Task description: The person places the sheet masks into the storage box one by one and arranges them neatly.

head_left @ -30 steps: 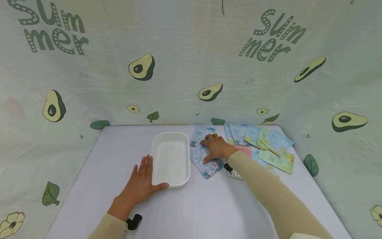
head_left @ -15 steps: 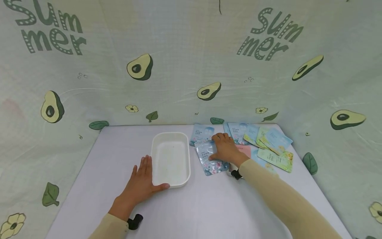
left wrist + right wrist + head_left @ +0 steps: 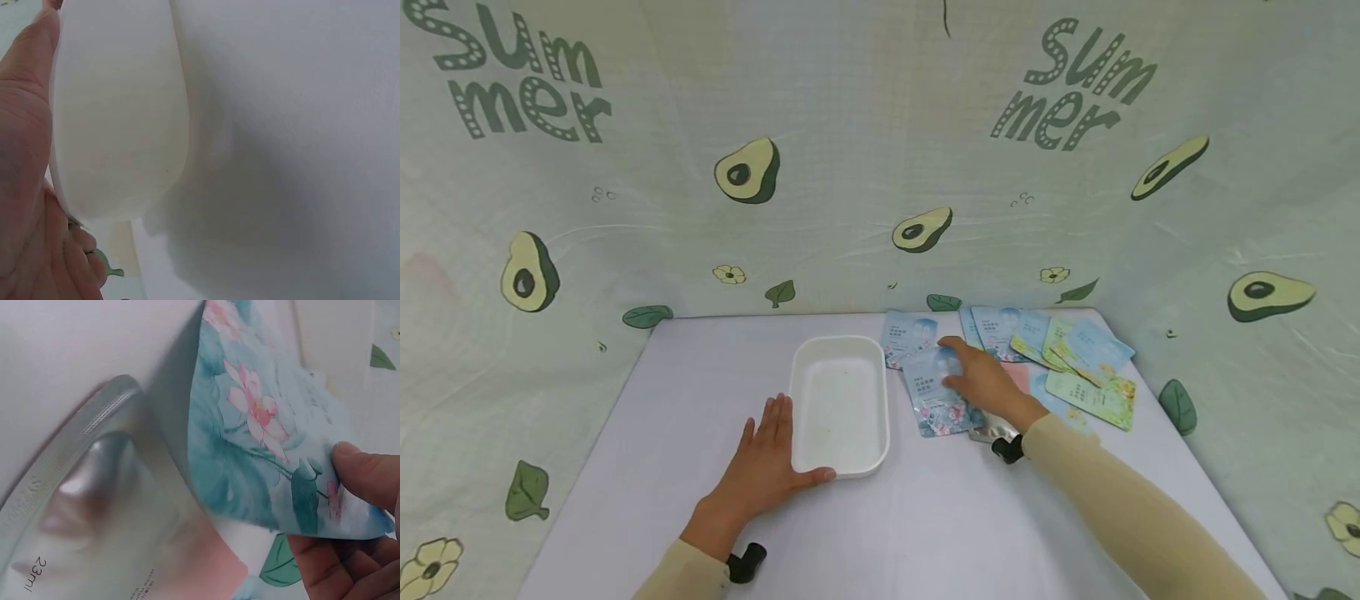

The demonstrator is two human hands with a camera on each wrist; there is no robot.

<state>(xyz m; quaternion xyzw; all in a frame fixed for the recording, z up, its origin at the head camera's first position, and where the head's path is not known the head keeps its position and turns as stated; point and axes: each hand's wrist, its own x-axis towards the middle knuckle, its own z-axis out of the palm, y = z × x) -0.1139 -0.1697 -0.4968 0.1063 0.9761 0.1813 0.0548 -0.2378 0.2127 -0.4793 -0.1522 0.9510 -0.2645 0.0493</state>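
With thumb and fingers, my right hand pinches one edge of a blue sheet mask packet. Pink lotus flowers are printed on this packet, and in the right wrist view it tilts up from the table. Below it lies a silvery packet marked 23ml, with a pink part at one end. My left hand lies against the white rectangular tray, fingers straight along its left side and thumb at the near edge. Nothing lies inside the tray.
Another blue packet lies behind the held one. Several blue, green and pink mask packets overlap at the back right, among them a green one. A printed cloth hangs along the table's back edge.
My right hand has taken hold of the blue sheet mask packet, raised it and turned it more upright, uncovering more of the silvery packet. Tray and left hand have shifted slightly right.
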